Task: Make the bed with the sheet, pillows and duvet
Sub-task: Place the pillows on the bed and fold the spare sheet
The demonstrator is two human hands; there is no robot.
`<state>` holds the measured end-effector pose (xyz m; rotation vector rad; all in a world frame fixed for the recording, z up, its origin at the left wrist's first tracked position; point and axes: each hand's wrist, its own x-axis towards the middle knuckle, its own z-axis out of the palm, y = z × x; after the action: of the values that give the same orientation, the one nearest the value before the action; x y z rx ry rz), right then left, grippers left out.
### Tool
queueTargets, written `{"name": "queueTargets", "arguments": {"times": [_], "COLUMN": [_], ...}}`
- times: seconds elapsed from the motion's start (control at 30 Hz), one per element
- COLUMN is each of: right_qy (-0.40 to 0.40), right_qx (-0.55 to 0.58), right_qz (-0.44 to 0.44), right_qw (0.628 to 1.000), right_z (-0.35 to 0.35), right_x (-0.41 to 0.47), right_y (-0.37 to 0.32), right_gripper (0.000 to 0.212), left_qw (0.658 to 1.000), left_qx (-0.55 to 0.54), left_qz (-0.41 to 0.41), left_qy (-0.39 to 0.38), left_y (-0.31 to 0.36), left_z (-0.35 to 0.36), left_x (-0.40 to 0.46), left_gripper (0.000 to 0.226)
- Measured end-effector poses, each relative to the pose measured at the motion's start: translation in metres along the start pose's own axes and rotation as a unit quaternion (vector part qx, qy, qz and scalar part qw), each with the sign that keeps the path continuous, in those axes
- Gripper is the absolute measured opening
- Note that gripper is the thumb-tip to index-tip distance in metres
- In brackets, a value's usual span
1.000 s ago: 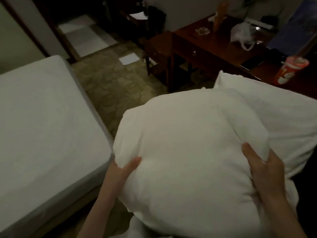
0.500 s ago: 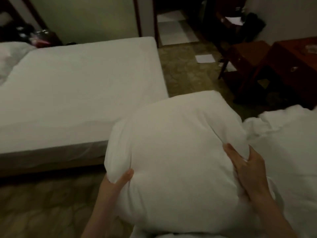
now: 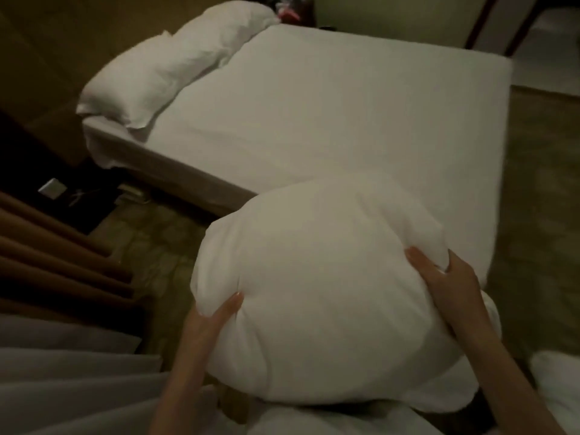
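I hold a plump white pillow (image 3: 323,296) in front of me, above the floor and the bed's near corner. My left hand (image 3: 210,321) grips its lower left edge, thumb on top. My right hand (image 3: 448,287) grips its right side, with a fold of cloth pinched between thumb and fingers. The bed (image 3: 361,120) carries a smooth white sheet. Two white pillows (image 3: 169,61) lie in a row at its head, on the far left.
Brown curtains (image 3: 56,265) and a sheer white one (image 3: 62,381) hang at the lower left. Patterned carpet (image 3: 157,246) runs between me and the bed. More white bedding (image 3: 558,381) shows at the lower right. A dark nightstand with small items (image 3: 288,7) stands beyond the bed's head.
The view has swung left with the pillow still in both hands. The desk and chair have left the frame, and the whole bed with its two pillows has come into view.
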<state>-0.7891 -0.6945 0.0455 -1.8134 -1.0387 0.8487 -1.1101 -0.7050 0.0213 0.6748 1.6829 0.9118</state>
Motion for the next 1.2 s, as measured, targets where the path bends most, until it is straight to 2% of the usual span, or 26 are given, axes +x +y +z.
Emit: {"name": "queueTargets", "arguments": {"times": [0.1,0.37,0.5,0.67,0.8,0.93,1.07,1.2], "right_qy": [-0.058,-0.202,-0.266,-0.327,-0.362,-0.366,-0.332,-0.314], "right_qx": [-0.018,0.009,-0.009,-0.011,0.002,0.017,0.049,0.097], "right_qz": [-0.010,-0.067,-0.124,-0.142,-0.149,-0.145,-0.145,-0.119], "right_qw": [0.998,0.977,0.956,0.934,0.920,0.919,0.931,0.937], "right_z": [0.055,0.209,0.278,0.358,0.424,0.506,0.595,0.679], "right_x": [0.051,0.195,0.265,0.321,0.355,0.389,0.422,0.448], "right_y": [-0.022,-0.103,-0.157,-0.208,-0.244,-0.278,-0.320,-0.368], "right_gripper": [0.027,0.019,0.026,0.020,0.018,0.018,0.016,0.021], "left_qw": [0.998,0.971,0.951,0.930,0.927,0.933,0.941,0.945], "left_qx": [-0.024,-0.061,-0.104,-0.122,-0.125,-0.118,-0.100,-0.064], "left_qz": [-0.004,-0.007,-0.019,0.001,0.026,0.039,0.099,0.154], "left_qy": [0.062,0.232,0.291,0.348,0.352,0.337,0.307,0.283], "left_y": [0.012,0.067,0.107,0.153,0.184,0.215,0.260,0.329], "left_z": [-0.023,-0.055,-0.057,-0.081,-0.116,-0.163,-0.230,-0.305], "left_x": [0.033,0.136,0.177,0.226,0.284,0.363,0.460,0.549], "left_gripper": [0.082,0.061,0.061,0.047,0.050,0.073,0.057,0.068]}}
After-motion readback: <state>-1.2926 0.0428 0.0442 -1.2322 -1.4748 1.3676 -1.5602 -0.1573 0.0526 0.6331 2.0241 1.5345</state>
